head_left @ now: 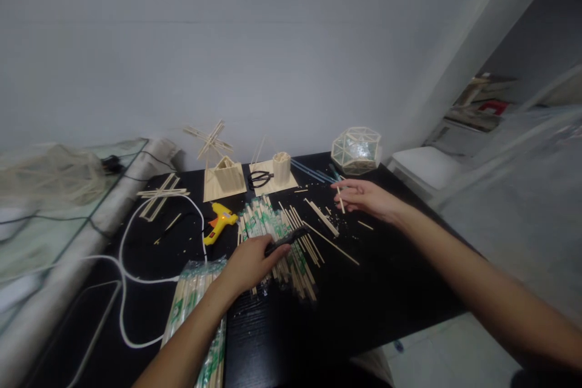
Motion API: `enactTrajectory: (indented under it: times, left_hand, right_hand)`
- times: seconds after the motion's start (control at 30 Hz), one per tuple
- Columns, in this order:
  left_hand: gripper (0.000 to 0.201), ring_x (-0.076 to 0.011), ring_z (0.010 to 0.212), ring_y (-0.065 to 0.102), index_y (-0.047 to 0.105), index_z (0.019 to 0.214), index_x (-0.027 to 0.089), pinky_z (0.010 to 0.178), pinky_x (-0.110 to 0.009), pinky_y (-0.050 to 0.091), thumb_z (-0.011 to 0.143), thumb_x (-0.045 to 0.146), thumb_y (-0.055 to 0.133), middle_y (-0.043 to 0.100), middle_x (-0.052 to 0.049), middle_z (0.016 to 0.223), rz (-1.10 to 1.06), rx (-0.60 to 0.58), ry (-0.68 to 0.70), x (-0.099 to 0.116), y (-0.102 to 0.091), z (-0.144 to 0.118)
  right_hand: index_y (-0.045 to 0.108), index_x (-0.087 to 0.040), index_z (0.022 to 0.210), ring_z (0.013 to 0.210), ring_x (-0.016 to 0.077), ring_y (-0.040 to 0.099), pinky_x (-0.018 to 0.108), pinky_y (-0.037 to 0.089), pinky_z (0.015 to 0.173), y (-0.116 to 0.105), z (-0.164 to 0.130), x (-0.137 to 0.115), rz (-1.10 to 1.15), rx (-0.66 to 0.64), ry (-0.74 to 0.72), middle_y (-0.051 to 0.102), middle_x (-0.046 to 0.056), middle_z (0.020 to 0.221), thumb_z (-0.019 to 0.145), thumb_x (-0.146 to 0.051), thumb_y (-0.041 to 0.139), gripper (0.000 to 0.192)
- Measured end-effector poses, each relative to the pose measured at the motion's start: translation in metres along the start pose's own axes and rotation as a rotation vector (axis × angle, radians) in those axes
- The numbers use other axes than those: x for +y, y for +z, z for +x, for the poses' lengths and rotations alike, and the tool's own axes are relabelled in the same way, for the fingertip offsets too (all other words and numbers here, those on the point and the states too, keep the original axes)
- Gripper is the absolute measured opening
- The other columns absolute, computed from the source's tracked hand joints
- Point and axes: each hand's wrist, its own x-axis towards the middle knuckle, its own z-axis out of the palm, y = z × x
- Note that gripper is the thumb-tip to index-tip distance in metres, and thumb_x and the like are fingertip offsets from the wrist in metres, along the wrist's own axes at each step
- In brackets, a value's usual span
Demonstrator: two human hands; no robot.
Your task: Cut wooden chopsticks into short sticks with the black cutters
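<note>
My left hand (pixel 249 265) lay palm down, fingers curled closed, forearm reaching in from the bottom edge. My right hand (pixel 366 197) stretched farther out, fingers pinched together, its arm crossing from the lower right.

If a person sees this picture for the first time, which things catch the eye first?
The yellow glue gun stands out left of centre on the black table. Beside it, the left hand holds a dark tool over scattered bamboo sticks. The right hand pinches one short stick near the geodesic ball.
</note>
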Motion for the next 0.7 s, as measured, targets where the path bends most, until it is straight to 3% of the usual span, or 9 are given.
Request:
enactTrajectory:
  times: [0.23, 0.33, 0.5, 0.6, 0.7]
  left_hand:
    - [0.06, -0.0238, 0.074, 0.063, 0.058, 0.08, 0.021, 0.066, -0.032, 0.039, 0.096, 0.074, 0.033, 0.067, -0.007, 0.077, -0.01, 0.003, -0.004, -0.001, 0.001, 0.001]
    - [0.06, -0.0237, 0.074, 0.063, 0.058, 0.079, 0.021, 0.066, -0.033, 0.039, 0.095, 0.074, 0.033, 0.068, -0.007, 0.076, -0.017, 0.009, -0.001, -0.002, 0.002, 0.001]
    - [0.061, -0.0236, 0.072, 0.063, 0.058, 0.078, 0.021, 0.065, -0.033, 0.037, 0.095, 0.074, 0.034, 0.067, -0.007, 0.075, -0.022, 0.016, -0.004, -0.002, 0.002, 0.001]
    - [0.061, -0.0238, 0.072, 0.063, 0.059, 0.079, 0.021, 0.064, -0.033, 0.037, 0.095, 0.074, 0.035, 0.067, -0.007, 0.075, -0.028, 0.022, -0.011, -0.002, 0.002, 0.001]
    - [0.061, -0.0238, 0.073, 0.063, 0.059, 0.079, 0.021, 0.064, -0.033, 0.037, 0.095, 0.074, 0.034, 0.067, -0.007, 0.075, -0.023, 0.015, -0.014, -0.002, 0.002, 0.001]
  right_hand:
    - [0.061, -0.021, 0.123, 0.09, 0.021, 0.074, 0.032, 0.057, 0.073, 0.029, 0.009, -0.008, -0.104, -0.043, -0.208, 0.076, 0.009, 0.102, 0.078, -0.033, 0.081, 0.05]
    - [0.062, -0.022, 0.12, 0.088, 0.0204, 0.073, 0.034, 0.058, 0.075, 0.035, 0.015, -0.009, -0.165, -0.045, -0.238, 0.076, 0.008, 0.101, 0.081, -0.033, 0.078, 0.044]
    - [0.073, -0.02, 0.105, 0.1, 0.0212, 0.071, 0.036, 0.054, 0.092, 0.049, 0.048, -0.032, -0.449, 0.112, -0.407, 0.077, 0.009, 0.109, 0.09, -0.025, 0.069, 0.016]
    - [0.076, -0.021, 0.11, 0.104, 0.0226, 0.07, 0.037, 0.051, 0.095, 0.06, 0.079, -0.059, -0.739, 0.229, -0.511, 0.077, 0.008, 0.112, 0.098, -0.025, 0.059, 0.021]
    - [0.077, -0.018, 0.106, 0.102, 0.0237, 0.069, 0.035, 0.05, 0.093, 0.073, 0.112, -0.082, -0.969, 0.295, -0.562, 0.078, 0.01, 0.107, 0.096, -0.026, 0.064, 0.018]
